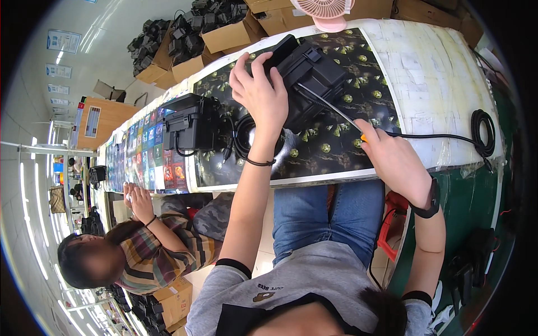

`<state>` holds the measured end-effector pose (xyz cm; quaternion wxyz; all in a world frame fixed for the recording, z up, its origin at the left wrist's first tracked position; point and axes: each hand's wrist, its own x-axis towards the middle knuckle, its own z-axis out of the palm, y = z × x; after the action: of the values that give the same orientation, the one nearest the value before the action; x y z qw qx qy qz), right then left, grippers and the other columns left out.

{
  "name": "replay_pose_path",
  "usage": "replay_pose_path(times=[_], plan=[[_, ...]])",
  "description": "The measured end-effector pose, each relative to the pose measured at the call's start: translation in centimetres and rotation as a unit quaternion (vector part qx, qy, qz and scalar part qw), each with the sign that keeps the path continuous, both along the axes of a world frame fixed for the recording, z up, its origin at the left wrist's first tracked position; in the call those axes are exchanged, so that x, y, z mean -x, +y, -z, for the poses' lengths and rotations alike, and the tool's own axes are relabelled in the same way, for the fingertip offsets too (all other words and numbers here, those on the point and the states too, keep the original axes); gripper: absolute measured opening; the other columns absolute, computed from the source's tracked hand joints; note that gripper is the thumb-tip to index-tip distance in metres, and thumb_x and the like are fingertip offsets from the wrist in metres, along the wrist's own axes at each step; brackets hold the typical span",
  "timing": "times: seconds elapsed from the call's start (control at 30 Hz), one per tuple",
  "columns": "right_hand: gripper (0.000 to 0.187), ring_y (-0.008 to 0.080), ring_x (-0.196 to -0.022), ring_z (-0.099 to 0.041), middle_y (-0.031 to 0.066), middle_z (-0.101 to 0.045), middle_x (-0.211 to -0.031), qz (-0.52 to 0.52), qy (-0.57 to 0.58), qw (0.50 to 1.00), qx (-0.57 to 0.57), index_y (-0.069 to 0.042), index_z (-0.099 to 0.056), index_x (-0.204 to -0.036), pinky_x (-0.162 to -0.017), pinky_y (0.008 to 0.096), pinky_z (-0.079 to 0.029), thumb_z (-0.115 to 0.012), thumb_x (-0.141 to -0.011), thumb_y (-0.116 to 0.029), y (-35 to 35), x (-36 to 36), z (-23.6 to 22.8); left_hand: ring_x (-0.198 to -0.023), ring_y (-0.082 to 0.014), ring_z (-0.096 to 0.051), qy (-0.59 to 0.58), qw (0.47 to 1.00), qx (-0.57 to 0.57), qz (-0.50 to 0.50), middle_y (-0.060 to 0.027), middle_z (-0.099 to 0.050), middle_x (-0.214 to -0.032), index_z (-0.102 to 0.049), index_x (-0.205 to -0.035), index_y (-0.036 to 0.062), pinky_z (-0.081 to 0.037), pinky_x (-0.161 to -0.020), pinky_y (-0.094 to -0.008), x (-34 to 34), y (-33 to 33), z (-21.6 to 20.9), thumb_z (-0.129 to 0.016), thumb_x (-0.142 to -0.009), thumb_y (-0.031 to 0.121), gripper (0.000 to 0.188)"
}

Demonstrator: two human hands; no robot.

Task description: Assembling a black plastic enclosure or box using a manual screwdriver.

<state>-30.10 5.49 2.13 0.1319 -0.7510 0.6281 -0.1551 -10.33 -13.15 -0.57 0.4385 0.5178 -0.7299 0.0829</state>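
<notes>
A black plastic box (322,73) with a raised flap (286,51) lies tilted on the dark patterned mat. My left hand (260,95) holds the box by the flap's left end, with its other fingers spread. In my right hand (392,162) is a screwdriver (333,110) with a yellow-orange handle mostly covered by my palm. Its long metal shaft reaches to the near side of the box; I cannot make out where the tip seats. A black cable (437,136) runs past my right hand to a coil on the right.
A second black box (190,126) with a coiled cable (242,140) stands left of my arm. A pink fan (325,12) sits at the table's far edge. Cartons (232,36) hold black units beyond it. A co-worker in a striped shirt (162,249) sits to the left.
</notes>
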Motion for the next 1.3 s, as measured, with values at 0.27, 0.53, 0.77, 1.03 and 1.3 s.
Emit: replay_pose_path(times=[0.27,0.53,0.77,1.03,1.3], plan=[[0.037,0.0378,-0.068,-0.064,0.0216,-0.064,-0.083,0.037,-0.016,0.999,0.011,-0.003,-0.045,-0.134,-0.061,0.0424,-0.053,-0.051,-0.101,-0.018,-0.1,-0.9,0.7,-0.135,-0.0277,-0.041,-0.062,0.993,-0.094,0.026,-0.0052,-0.053,-0.138,-0.073,-0.110,0.0240,-0.014,-0.111,-0.0702,-0.4,-0.7,0.2,-0.053,-0.096,0.020,0.024],[0.042,0.0013,-0.044,-0.038,-0.0028,-0.042,-0.067,0.009,-0.680,0.623,-0.386,-0.010,-0.039,-0.146,-0.036,0.0171,-0.033,-0.037,-0.109,-0.028,-2.0,1.1,2.2,-0.132,-0.0287,-0.044,-0.073,0.992,-0.090,0.041,-0.0046,-0.053,-0.138,-0.073,-0.110,0.0264,-0.014,-0.110,-0.0698,-0.7,-0.9,0.3,-0.053,-0.096,0.018,0.025],[0.043,0.0035,-0.044,-0.040,-0.0016,-0.043,-0.069,0.050,-0.792,0.452,-0.407,-0.010,-0.038,-0.148,-0.036,0.0200,-0.035,-0.036,-0.109,-0.029,-1.1,-1.6,-0.4,-0.129,-0.0283,-0.046,-0.044,0.995,-0.076,0.050,-0.0059,-0.055,-0.134,-0.073,-0.101,0.0235,-0.016,-0.110,-0.0690,-1.0,-1.3,0.2,-0.056,-0.093,0.015,0.021],[0.041,0.0470,-0.072,-0.063,0.0250,-0.066,-0.080,0.022,-0.198,0.978,-0.069,-0.002,-0.041,-0.137,-0.060,0.0500,-0.051,-0.052,-0.100,-0.014,0.3,-2.1,-0.1,-0.131,-0.0233,-0.045,-0.029,0.992,-0.108,0.058,-0.0002,-0.055,-0.136,-0.074,-0.103,0.0254,-0.011,-0.113,-0.0671,-1.1,-1.1,0.1,-0.052,-0.094,0.012,0.028],[0.040,0.0451,-0.071,-0.064,0.0249,-0.066,-0.083,0.028,-0.121,0.992,-0.020,-0.003,-0.042,-0.135,-0.062,0.0515,-0.052,-0.053,-0.099,-0.014,0.1,-3.8,1.0,-0.130,-0.0252,-0.045,-0.017,0.993,-0.088,0.071,-0.0034,-0.055,-0.132,-0.072,-0.100,0.0218,-0.014,-0.112,-0.0673,-1.0,-1.1,0.3,-0.058,-0.090,0.007,0.023]])
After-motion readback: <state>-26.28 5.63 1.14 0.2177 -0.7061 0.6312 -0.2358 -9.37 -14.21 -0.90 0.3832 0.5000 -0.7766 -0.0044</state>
